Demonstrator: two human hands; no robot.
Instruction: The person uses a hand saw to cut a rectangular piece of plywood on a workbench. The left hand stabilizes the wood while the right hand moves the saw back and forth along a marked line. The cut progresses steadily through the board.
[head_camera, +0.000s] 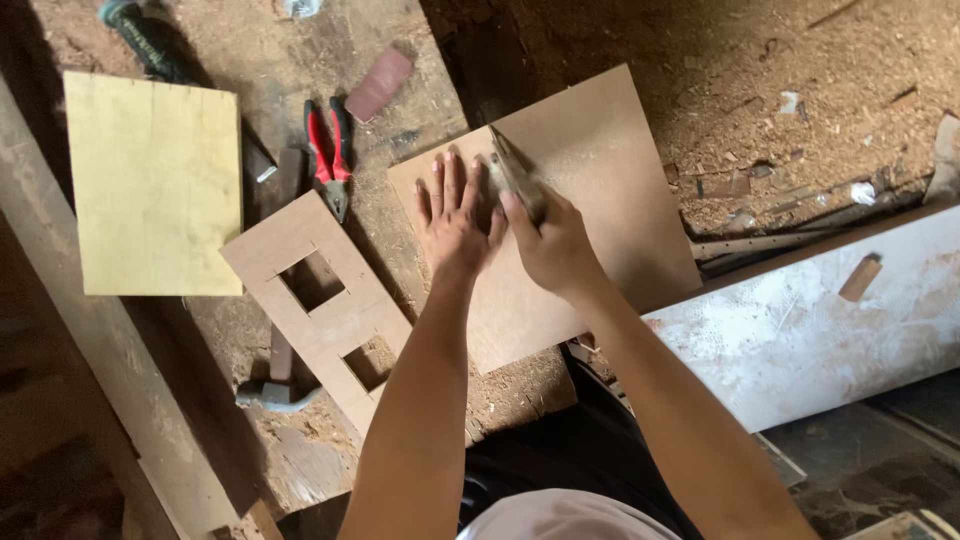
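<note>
Sawdust is seen all over the bench (300, 60) in the single view from the head camera. A brown board (600, 220) is laid flat across the bench's right edge, partly overhanging the littered floor (800, 80). The left hand (455, 225) is pressed flat on the board with its fingers spread. Just beside it, touching it, the right hand (550, 240) is closed around a folded piece of sandpaper (512, 170), which is held against the board's surface near its upper middle.

To the left of the board, a brown panel with two square cut-outs (320, 310) is laid at a slant, over the handle of a hammer (275, 385) whose head is seen below the panel. Red-handled pliers (328, 155) are placed just above the panel. A pale yellow square of plywood (155, 185) is set further left. A small reddish block (378, 85) is seen near the top. A white plank (830, 320) is propped at the right.
</note>
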